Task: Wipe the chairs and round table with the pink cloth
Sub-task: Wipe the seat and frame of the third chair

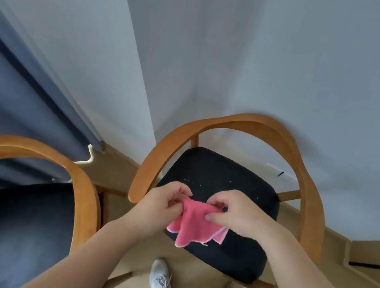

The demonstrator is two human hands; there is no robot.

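Head view. Pink terry cloth with pale edging [192,227] sat at centre frame, held just above the front of the dark upholstered seat of the wooden armchair [216,173].

Left hand [167,200] pinched the cloth's upper left edge, fingers curled onto it. Right hand [235,214] pinched the upper right edge, thumb underneath. Lower corners hung free; could not tell whether one brushed the seat.

Judgement: a two-handed hold along the top edge suits spreading or refolding the cloth into a pad before wiping. Pale specks showed on the seat just above the hands, a likely target.

Second wooden armchair with dark seat [19,228] stood at lower left, beside the blue curtain [17,89]. Round bench not in view; its wiping judged outstanding. White shoes [159,277] at bottom centre faced the chair.
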